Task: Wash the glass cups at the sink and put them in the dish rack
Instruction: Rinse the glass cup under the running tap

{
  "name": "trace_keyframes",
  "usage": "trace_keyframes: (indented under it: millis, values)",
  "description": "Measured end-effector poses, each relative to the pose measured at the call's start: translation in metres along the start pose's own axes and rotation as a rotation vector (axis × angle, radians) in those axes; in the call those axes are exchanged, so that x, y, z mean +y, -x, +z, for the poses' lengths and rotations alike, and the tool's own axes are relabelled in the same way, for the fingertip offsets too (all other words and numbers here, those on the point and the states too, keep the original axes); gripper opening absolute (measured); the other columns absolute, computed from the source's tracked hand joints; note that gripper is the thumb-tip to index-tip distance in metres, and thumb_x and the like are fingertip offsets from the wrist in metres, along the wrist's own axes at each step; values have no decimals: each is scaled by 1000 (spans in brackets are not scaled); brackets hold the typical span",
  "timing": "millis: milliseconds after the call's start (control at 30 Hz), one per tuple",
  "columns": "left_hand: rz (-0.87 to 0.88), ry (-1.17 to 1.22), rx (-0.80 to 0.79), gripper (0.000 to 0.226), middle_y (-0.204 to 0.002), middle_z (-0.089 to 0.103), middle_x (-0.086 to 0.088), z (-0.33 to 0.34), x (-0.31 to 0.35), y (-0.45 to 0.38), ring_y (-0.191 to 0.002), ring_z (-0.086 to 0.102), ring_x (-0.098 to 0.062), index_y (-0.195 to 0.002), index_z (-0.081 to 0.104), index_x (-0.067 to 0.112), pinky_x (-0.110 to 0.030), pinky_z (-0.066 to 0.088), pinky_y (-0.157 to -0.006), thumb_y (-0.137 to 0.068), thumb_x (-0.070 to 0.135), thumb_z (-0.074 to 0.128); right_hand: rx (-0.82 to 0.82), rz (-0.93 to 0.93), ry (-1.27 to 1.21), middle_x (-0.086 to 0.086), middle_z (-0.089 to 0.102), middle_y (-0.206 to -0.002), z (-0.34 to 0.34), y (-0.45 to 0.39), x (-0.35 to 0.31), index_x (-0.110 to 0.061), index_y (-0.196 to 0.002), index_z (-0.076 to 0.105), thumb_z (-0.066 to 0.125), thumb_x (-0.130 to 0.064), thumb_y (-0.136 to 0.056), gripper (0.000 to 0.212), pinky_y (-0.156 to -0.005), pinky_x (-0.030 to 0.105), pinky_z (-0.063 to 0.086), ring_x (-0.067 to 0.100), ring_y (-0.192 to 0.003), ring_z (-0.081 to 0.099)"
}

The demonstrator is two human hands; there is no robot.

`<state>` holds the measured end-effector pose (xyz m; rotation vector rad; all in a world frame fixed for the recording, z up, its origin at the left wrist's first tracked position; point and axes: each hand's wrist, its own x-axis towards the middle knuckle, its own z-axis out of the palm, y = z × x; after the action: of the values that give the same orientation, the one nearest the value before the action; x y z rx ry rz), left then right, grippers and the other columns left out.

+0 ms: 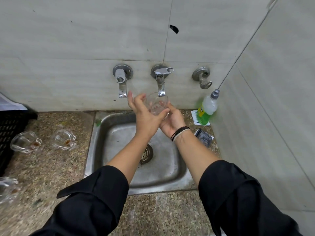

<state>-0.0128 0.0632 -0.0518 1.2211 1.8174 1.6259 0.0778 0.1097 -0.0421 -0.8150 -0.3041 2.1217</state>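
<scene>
A clear, round glass cup is held up under the middle tap, above the back of the square steel sink. The right hand cradles it from below with its fingers curled round the far side; the left hand lies against its near side, thumb across the glass and the other fingers spread and nearly straight. A dark and a pale band circle the right wrist, and both sleeves are black cloth.

Three metal fittings stand on the grey tiled wall: two taps and one hooked bracket. Three more glass cups lie on the speckled stone desk left of the sink, two side by side with brown dregs in them and one at the picture's edge. A black plastic lattice rack sits at far left. A green soap bottle stands in the right corner.
</scene>
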Motion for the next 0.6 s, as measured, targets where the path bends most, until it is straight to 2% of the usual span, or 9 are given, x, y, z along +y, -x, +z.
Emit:
trace_keyframes:
  millis: [67, 133, 200, 233, 300, 367, 400, 500, 600]
  values:
    - [-139, 143, -50, 92, -159, 32, -14, 4, 1, 0, -138, 45, -14, -142, 35, 10, -21, 40, -115, -71, 18, 94, -4, -9, -13, 17, 65, -123, 2, 0, 3, -1, -127, 60, 43, -29, -106, 38, -92, 40, 57, 30, -116, 62]
    - [-216, 186, -135, 79, -141, 55, -7, 4, 2, -2, -128, 59, -16, -137, 42, 12, -28, 49, -108, -76, 14, 91, 3, 5, 39, 16, 68, -122, 1, 4, 1, -3, -131, 60, 45, -28, -105, 39, -88, 39, 59, 28, -108, 68]
    - [-248, 226, -191, 70, -130, 63, -4, 2, -5, -6, -116, 66, -17, -131, 45, 12, -29, 54, -99, -77, 12, 90, 71, -53, 330, 13, 70, -120, -1, 6, -5, -7, -129, 62, 46, -29, -104, 37, -83, 41, 60, 27, -105, 70]
    - [-254, 248, -208, 71, -130, 62, -4, 0, -8, -8, -116, 66, -18, -131, 45, 14, -30, 54, -99, -77, 13, 91, 128, -169, 604, 11, 71, -119, -3, 8, -10, -9, -128, 63, 48, -27, -102, 35, -88, 42, 59, 27, -106, 69]
    - [-257, 256, -206, 76, -130, 60, -3, -4, -13, -13, -120, 65, -22, -129, 43, 19, -37, 54, -104, -71, 20, 92, 169, -637, 1261, 8, 65, -125, -11, 12, -21, -10, -129, 60, 54, -18, -93, 38, -93, 36, 53, 22, -104, 65]
    - [-243, 218, -204, 76, -125, 59, 2, -6, -15, -16, -119, 64, -22, -129, 43, 20, -41, 52, -106, -70, 17, 91, -29, -1015, 1693, 9, 57, -125, -13, 19, -31, -7, -130, 55, 51, -15, -82, 49, -82, 34, 52, 24, -96, 61]
    - [-228, 195, -216, 75, -123, 59, 3, -6, -14, -18, -117, 63, -20, -129, 43, 20, -40, 52, -105, -71, 11, 90, -92, -1068, 1829, 11, 55, -123, -12, 23, -36, -6, -130, 53, 49, -17, -79, 52, -77, 38, 53, 29, -96, 60]
    - [-184, 171, -267, 75, -125, 59, 0, -4, -9, -21, -113, 63, -17, -129, 43, 22, -38, 53, -103, -71, 8, 89, -67, -1085, 2148, 9, 52, -121, -1, 33, -53, -10, -124, 56, 52, -18, -77, 48, -57, 42, 51, 36, -82, 61]
    - [-214, 212, -298, 81, -121, 63, 2, -2, -6, -22, -106, 67, -12, -132, 42, 20, -31, 55, -97, -65, 16, 88, -185, -1024, 2262, 5, 52, -120, -1, 36, -58, -12, -110, 59, 50, -22, -79, 34, -56, 41, 50, 38, -76, 61]
